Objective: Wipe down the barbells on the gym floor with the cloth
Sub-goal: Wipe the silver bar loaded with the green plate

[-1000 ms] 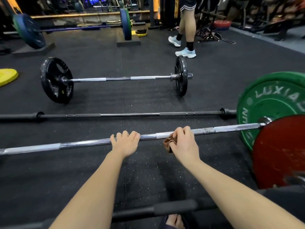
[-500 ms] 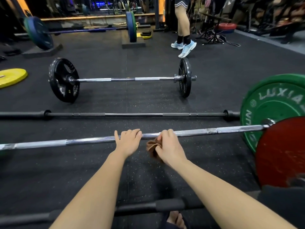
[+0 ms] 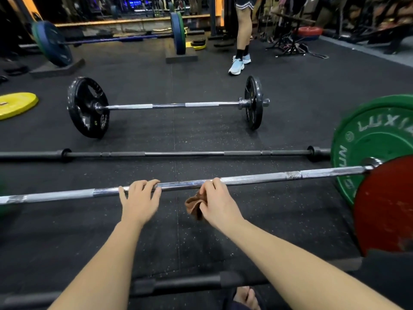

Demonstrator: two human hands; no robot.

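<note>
Crosswise, chrome barbell (image 3: 268, 176) lying left-right, left hand (image 3: 139, 201) gripping it, right hand (image 3: 218, 203) clutching cloth (image 3: 193, 204).

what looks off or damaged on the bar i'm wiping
The chrome barbell, gripped by the left hand and wiped with the cloth in the right hand, has a rough, tarnished patch near the green plate. The red plate looks scuffed.
</note>
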